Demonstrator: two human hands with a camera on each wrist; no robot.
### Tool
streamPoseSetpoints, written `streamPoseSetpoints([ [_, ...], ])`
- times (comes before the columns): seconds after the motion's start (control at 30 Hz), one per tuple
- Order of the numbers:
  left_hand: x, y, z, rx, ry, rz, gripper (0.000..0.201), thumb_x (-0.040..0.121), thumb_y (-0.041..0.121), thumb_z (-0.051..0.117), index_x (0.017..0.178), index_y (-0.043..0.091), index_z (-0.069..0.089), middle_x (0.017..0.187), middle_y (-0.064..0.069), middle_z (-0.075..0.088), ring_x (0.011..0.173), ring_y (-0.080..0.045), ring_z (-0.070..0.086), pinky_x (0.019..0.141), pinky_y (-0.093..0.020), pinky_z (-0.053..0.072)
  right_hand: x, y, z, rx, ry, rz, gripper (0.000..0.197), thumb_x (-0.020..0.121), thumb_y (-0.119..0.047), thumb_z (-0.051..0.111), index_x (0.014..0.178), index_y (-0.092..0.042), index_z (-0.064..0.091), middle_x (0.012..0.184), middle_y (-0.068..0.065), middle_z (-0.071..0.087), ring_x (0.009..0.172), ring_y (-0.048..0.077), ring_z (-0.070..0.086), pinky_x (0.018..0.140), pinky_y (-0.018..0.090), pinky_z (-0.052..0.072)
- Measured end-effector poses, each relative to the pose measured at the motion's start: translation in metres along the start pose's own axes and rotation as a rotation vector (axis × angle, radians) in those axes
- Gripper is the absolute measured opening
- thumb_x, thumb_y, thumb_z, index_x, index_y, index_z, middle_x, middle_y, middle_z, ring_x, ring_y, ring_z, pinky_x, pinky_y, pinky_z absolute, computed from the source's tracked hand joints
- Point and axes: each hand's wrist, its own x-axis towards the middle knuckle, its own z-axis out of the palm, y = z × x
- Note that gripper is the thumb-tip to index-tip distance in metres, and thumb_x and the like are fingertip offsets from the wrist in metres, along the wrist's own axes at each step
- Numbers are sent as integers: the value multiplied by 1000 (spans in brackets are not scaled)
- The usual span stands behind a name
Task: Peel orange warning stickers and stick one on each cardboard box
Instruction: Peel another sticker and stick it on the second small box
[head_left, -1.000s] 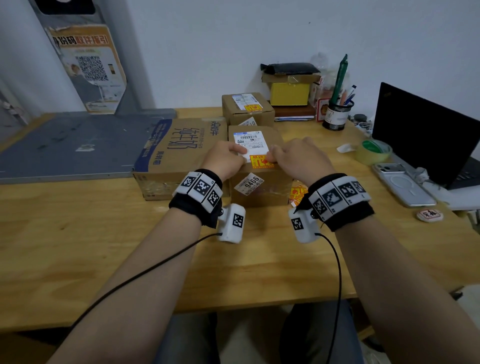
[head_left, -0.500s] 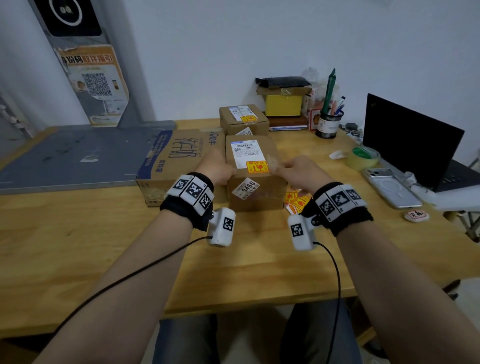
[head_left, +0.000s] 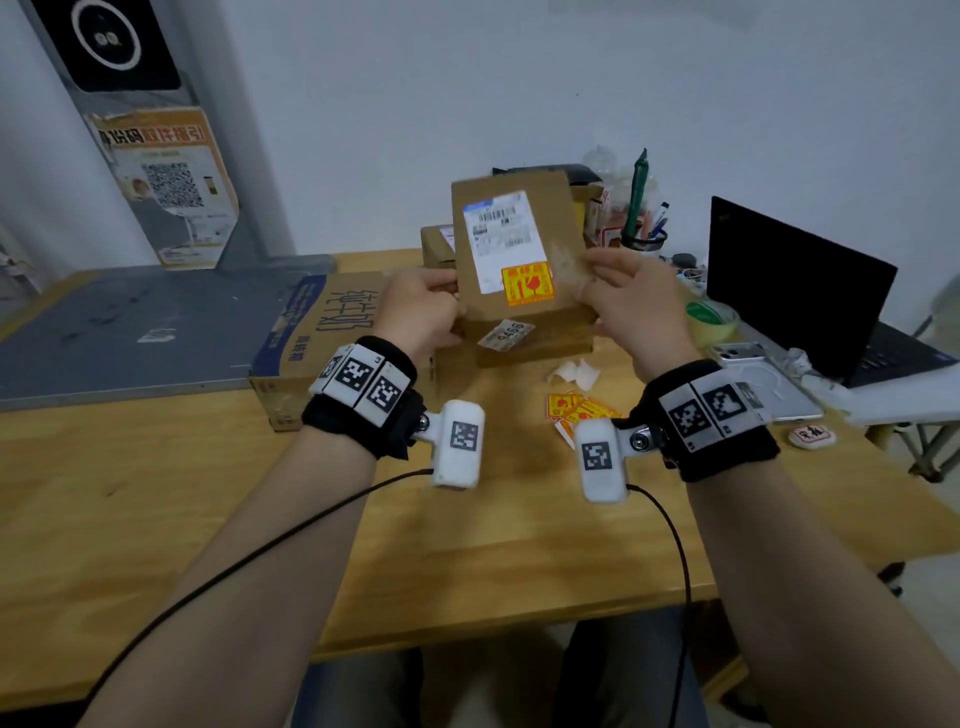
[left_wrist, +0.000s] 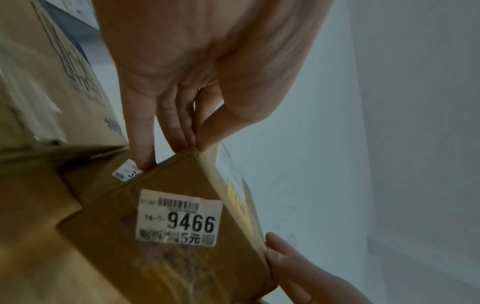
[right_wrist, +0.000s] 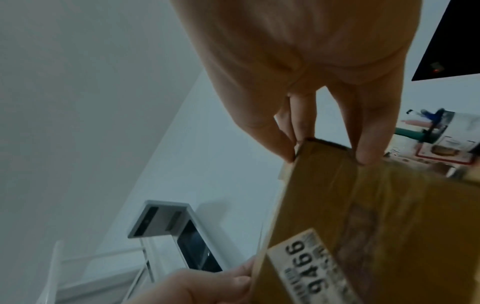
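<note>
Both hands hold a small cardboard box (head_left: 566, 228) in the air above the table, its top face tilted toward me. That face carries a white shipping label and an orange warning sticker (head_left: 527, 284). My left hand (head_left: 441, 306) grips the box's left edge, thumb on top and fingers (left_wrist: 145, 144) underneath. My right hand (head_left: 597, 291) grips the right edge the same way, fingers (right_wrist: 366, 148) on the underside. The front side shows a "9466" label (left_wrist: 179, 218). A loose pile of orange stickers (head_left: 579, 410) and a white backing scrap (head_left: 574, 373) lie on the table below.
A large flat carton (head_left: 332, 332) lies left of the held box, and another small box (head_left: 436, 247) stands behind it. To the right are a tape roll (head_left: 711, 322), a phone (head_left: 763, 374), a laptop (head_left: 795, 280) and a pen cup (head_left: 641, 228).
The hands moved from the box's top to its sides, then lifted it off the table and tipped its top toward me. The sticker pile underneath is now uncovered.
</note>
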Motion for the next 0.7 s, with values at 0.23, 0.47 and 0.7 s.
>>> streamPoseSetpoints([
  [0.23, 43, 19, 59, -153, -100, -2, 57, 85, -21, 52, 135, 6, 56, 117, -6, 67, 110, -25, 65, 84, -48, 60, 61, 13, -18, 155, 197, 5, 61, 78, -20, 57, 138, -16, 63, 129, -5, 71, 117, 13, 68, 101, 47, 55],
  [0.47, 108, -3, 102, -94, -137, -100, 54, 88, -16, 55, 137, 6, 55, 129, -10, 63, 119, -29, 58, 97, -50, 53, 160, 84, -18, 175, 186, 142, 66, 72, -38, 64, 135, -20, 65, 120, -6, 74, 110, 17, 71, 98, 44, 57],
  [0.7, 132, -32, 110, -145, -140, -217, 47, 90, -10, 54, 132, 11, 59, 128, -12, 54, 122, -29, 52, 98, -43, 53, 142, 95, 5, 199, 40, 363, 50, 96, -6, 56, 144, -20, 52, 111, 2, 68, 98, 23, 68, 88, 39, 59],
])
